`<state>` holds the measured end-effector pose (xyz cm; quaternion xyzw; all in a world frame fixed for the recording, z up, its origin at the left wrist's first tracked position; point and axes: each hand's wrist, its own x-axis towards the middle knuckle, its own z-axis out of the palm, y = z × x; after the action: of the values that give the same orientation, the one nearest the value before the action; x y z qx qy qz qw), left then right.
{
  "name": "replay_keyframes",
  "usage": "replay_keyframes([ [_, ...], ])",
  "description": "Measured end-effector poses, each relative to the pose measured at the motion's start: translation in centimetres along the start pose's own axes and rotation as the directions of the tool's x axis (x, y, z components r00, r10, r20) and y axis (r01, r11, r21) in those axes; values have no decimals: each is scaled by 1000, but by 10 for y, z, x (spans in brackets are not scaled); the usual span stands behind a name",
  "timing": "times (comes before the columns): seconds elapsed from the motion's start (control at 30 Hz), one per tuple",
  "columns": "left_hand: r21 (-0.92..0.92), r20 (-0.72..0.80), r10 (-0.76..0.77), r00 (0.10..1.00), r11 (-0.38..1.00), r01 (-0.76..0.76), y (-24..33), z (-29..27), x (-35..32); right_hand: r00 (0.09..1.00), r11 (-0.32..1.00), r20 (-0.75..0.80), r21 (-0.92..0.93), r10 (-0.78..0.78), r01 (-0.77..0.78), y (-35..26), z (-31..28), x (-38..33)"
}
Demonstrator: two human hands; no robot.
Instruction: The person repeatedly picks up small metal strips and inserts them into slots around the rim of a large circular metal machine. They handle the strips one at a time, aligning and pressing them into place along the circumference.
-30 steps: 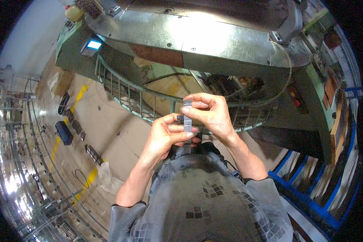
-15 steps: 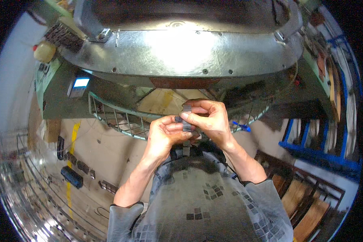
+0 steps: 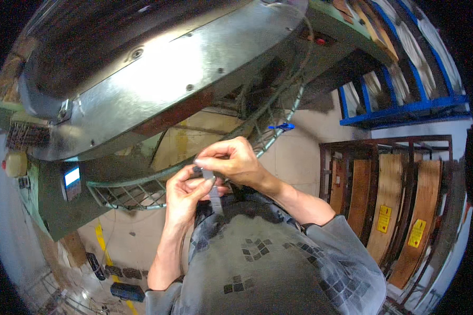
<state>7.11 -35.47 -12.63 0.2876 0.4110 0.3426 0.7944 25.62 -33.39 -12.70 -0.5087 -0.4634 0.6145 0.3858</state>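
Both hands meet in front of my shirt, fingertips nearly touching. My left hand (image 3: 185, 193) pinches a narrow grey strip (image 3: 214, 197) between thumb and fingers; the strip hangs down toward the shirt, and its exact kind is unclear. A small dark piece (image 3: 196, 169) shows at the left fingertips, by the top of the strip. Just above, my right hand (image 3: 235, 160) has thumb and forefinger closed together at the strip's upper end; whatever lies between them is too small to make out.
A large machine with a shiny metal front plate (image 3: 115, 100) stands ahead, a curved green wire guard (image 3: 157, 181) below it. A lit screen (image 3: 72, 177) is at left. To the right are a blue rack (image 3: 404, 113) and a dark frame holding wooden boards (image 3: 386, 210).
My view has turned right, so the machine now slants and more of the racks shows. The strip hangs lower from the left hand, and the right fingertips have moved to its top.
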Motion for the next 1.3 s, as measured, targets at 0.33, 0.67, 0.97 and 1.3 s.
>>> replay_keyframes([
  [0.33, 55, -21, 129, 991, 990, -128, -49, 54, 9, 972, 968, 25, -90, -232, 234, 47, -90, -46],
  [0.67, 75, -231, 342, 911, 940, -334, -58, 101, 7, 869, 750, -488, -605, -85, -267, 291, -297, -28],
  [0.97, 279, -366, 585, 724, 811, -514, -76, 115, -13, 817, 938, -518, -339, -254, 76, 303, -293, -18],
  [1.3, 873, -112, 885, 453, 305, -380, -72, 81, -4, 952, 939, 306, -320, -24, 127, 57, -149, -119],
])
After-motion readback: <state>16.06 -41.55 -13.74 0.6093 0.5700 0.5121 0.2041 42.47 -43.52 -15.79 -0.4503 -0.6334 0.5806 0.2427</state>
